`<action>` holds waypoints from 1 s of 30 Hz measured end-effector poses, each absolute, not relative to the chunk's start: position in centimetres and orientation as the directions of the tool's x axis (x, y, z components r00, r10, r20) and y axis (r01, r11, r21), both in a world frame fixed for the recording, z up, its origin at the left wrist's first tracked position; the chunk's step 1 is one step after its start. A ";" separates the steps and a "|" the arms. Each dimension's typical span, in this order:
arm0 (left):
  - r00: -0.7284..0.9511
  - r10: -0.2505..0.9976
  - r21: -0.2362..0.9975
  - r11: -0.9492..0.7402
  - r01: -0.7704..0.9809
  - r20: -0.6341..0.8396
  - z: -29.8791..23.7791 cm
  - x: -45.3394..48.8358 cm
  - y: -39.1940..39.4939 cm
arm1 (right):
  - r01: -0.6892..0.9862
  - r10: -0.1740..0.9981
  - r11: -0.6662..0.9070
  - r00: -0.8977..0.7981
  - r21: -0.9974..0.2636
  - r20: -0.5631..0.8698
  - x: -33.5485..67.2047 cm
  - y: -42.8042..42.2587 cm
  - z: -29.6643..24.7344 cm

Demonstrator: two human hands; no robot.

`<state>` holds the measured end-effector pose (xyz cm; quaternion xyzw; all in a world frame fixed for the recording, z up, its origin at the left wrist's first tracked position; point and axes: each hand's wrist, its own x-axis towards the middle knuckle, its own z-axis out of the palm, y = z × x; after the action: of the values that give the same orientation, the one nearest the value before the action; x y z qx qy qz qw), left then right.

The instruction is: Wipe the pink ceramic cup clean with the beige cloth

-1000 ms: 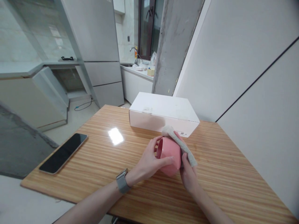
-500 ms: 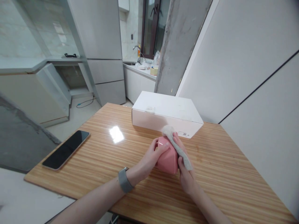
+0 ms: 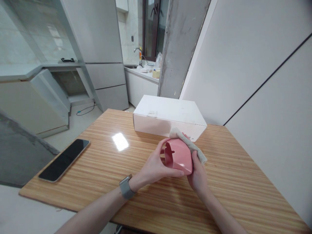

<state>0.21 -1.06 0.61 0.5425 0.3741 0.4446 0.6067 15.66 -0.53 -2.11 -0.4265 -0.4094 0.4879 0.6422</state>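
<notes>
1. A glossy pink container (image 3: pixel 179 156), plain and unpatterned, sits between two bare hands.
2. A pale beige cloth (image 3: pixel 188 145) with a nubby weave lies against the pink.
3. The table (image 3: pixel 102 156) shows light honey-coloured wood in fine lengthwise stripes, with one white glare patch.
4. A white box (image 3: pixel 168 117), matt and plain, carries a small dark printed label on its front face.
5. A black-screened phone (image 3: pixel 64 159) has a thin pale edge.
6. A grey watch band (image 3: pixel 126 188) circles the left wrist.
7. The wall (image 3: pixel 243 65) is off-white, crossed by one thin black line.
</notes>
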 end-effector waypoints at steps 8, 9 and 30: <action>0.246 0.967 0.994 -0.037 -0.101 0.061 0.7 0.2 -0.8 | -0.245 0.974 0.218 0.120 -0.945 0.194 15.1 -1.0 -1.3; 0.238 0.970 0.993 -0.014 -0.118 0.042 0.6 0.1 -0.8 | -0.241 0.972 0.225 0.118 -0.944 0.201 15.0 -1.0 -1.4; 0.250 0.967 0.989 -0.019 -0.146 0.055 0.8 0.3 -1.2 | -0.260 0.964 0.240 0.179 -0.935 0.197 15.3 -0.6 -1.6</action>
<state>0.31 -1.20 0.78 0.5318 0.3857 0.4759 0.5848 15.31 -0.55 -1.64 -0.4020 -0.4379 0.4675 0.6543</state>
